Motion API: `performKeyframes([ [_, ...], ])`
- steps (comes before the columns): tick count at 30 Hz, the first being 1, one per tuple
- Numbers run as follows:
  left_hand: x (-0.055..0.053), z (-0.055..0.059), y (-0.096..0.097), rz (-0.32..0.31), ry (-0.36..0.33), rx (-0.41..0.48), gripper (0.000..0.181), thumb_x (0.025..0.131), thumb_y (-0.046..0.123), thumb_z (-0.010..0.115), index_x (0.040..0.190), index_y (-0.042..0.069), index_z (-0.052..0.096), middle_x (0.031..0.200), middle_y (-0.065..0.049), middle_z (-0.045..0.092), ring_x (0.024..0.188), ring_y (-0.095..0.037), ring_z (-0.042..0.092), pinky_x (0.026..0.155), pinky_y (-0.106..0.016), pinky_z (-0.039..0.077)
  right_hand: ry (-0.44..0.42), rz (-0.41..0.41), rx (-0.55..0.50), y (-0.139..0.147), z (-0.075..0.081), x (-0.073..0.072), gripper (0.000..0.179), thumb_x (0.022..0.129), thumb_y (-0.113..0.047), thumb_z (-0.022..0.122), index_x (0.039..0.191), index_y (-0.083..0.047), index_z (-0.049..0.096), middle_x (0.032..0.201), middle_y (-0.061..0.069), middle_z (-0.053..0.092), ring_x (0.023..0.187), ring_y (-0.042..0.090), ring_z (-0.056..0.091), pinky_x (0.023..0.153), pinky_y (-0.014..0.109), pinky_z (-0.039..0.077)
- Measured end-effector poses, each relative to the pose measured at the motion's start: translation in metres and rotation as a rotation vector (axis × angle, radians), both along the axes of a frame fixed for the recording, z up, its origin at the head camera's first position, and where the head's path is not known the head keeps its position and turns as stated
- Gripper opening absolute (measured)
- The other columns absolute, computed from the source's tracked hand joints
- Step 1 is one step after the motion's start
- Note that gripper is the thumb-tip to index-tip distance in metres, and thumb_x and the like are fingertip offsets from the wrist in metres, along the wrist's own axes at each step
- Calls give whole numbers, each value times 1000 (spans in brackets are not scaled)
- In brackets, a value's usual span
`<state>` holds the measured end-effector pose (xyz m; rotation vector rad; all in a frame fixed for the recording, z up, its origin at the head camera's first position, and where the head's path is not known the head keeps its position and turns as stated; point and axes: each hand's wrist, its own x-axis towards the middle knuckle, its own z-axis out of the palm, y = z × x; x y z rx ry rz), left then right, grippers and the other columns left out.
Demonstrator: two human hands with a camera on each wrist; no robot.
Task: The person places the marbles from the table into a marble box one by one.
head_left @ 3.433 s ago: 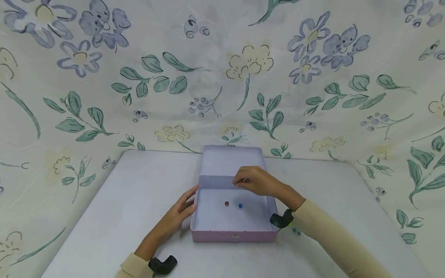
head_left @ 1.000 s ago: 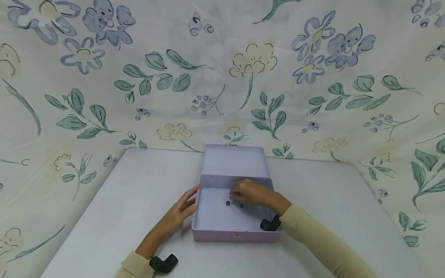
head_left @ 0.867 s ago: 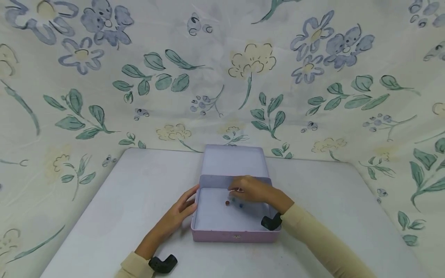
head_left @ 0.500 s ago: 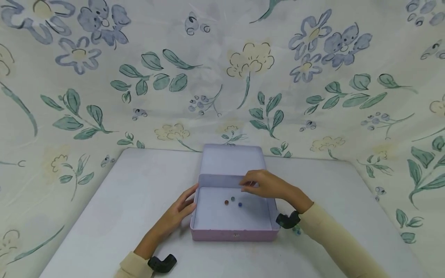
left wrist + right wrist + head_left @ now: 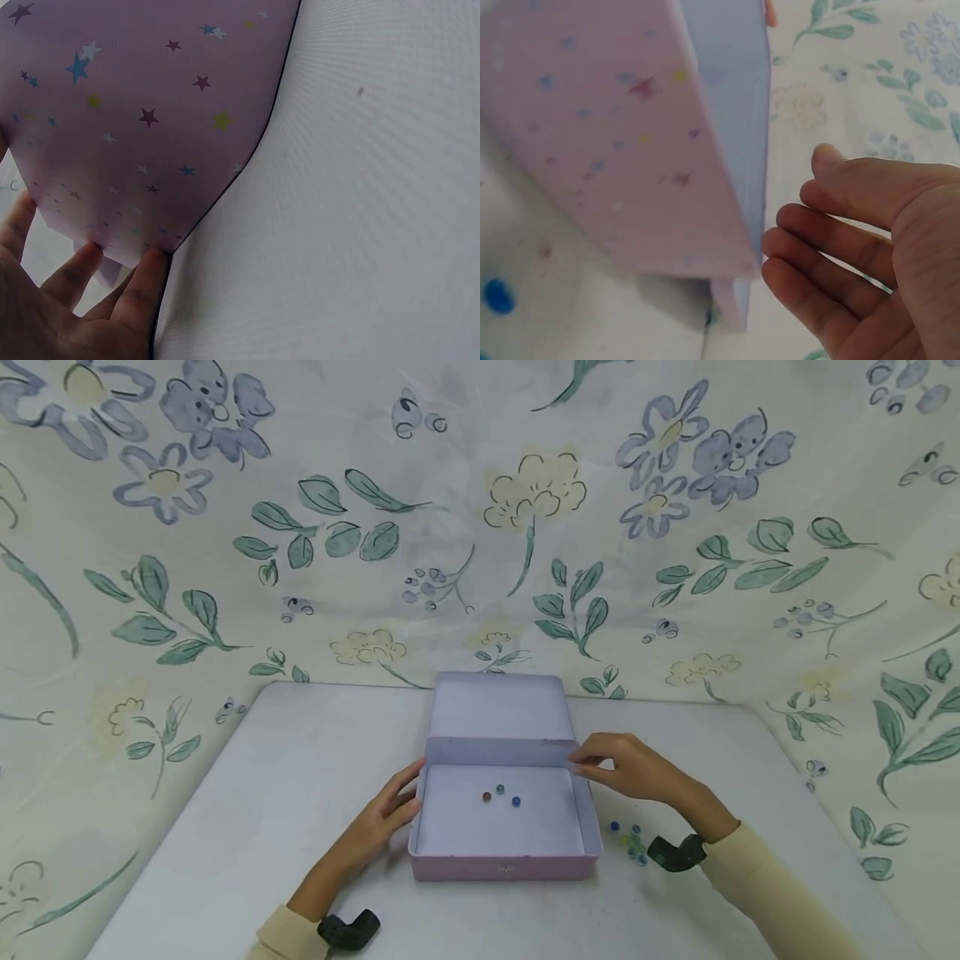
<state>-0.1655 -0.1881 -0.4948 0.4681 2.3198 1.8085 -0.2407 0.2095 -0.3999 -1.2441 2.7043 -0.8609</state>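
A pink metal box [image 5: 504,867] with a pale lavender inside stands on the table with its lid [image 5: 498,706] folded back. Three marbles lie on its floor: a brown one [image 5: 487,797], a green one [image 5: 500,789] and a blue one [image 5: 516,802]. My left hand [image 5: 378,818] rests its fingertips against the box's left side, and the left wrist view has them on the star-printed wall [image 5: 150,116]. Over the box's right rear corner is my right hand [image 5: 633,767], its fingers loosely bent and nothing between them, also seen beside the wall in the right wrist view.
Several glass marbles [image 5: 633,843], blue, green and yellowish, lie on the white table [image 5: 315,735] just right of the box. In the right wrist view a blue marble [image 5: 499,296] shows at lower left. A flower-printed cloth [image 5: 450,527] hangs behind the table.
My right hand has set the green marble down beside the brown and blue ones and let go, then moved right to the box's edge. My left hand has stayed at the left wall.
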Motion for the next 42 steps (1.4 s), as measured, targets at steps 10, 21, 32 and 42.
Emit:
performKeyframes([
  [10, 1, 0, -1, 8, -14, 8, 61, 106, 20, 46, 160, 26, 20, 168, -13, 14, 149, -51, 21, 110, -70, 32, -70, -118, 13, 33, -20, 15, 19, 93, -14, 70, 111, -6, 74, 103, 2, 74, 91, 5, 67, 81, 22, 59],
  [21, 2, -1, 0, 10, -19, 6, 61, 106, 19, 46, 160, 26, 20, 169, -11, 13, 149, -50, 21, 111, -71, 31, -158, -153, 13, 53, -45, 27, 18, 92, -9, 70, 110, -4, 73, 105, 7, 75, 90, 2, 66, 81, 21, 58],
  [32, 2, -1, -1, 13, -3, 2, 61, 106, 18, 46, 160, 26, 20, 168, -12, 14, 149, -51, 21, 111, -71, 31, -215, -155, 56, 57, -60, 29, 21, 89, -4, 71, 110, -4, 73, 107, 6, 75, 93, 9, 70, 81, 24, 59],
  [42, 2, -2, -1, 5, 1, 4, 61, 106, 18, 46, 160, 26, 20, 168, -13, 14, 149, -51, 21, 111, -70, 31, -238, -124, 83, 55, -65, 31, 23, 89, -8, 73, 111, -7, 73, 110, 6, 75, 99, 17, 71, 82, 22, 58],
])
